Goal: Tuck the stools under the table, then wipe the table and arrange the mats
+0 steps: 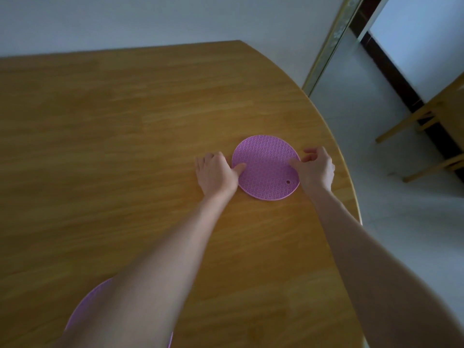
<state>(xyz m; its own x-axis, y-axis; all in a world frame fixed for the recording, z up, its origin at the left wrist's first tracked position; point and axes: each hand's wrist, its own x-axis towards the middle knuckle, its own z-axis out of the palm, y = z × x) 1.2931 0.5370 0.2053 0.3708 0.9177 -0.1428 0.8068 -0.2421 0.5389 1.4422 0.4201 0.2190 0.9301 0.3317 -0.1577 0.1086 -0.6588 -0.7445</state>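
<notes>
A round purple mat (266,167) with a scale pattern and a small hole near its edge lies flat on the wooden table (113,126), towards the right rim. My left hand (216,172) rests at the mat's left edge with its thumb pressed on top. My right hand (316,167) pinches the mat's right edge, thumb on the surface and fingers curled. A second purple mat (85,307) lies near the front edge at bottom left, mostly hidden under my left forearm.
The table's curved right edge (334,136) runs close to the mat. Beyond it lies pale tiled floor (376,172). Wooden furniture legs (411,121) stand at the far right by a dark doorway strip. A white wall backs the table.
</notes>
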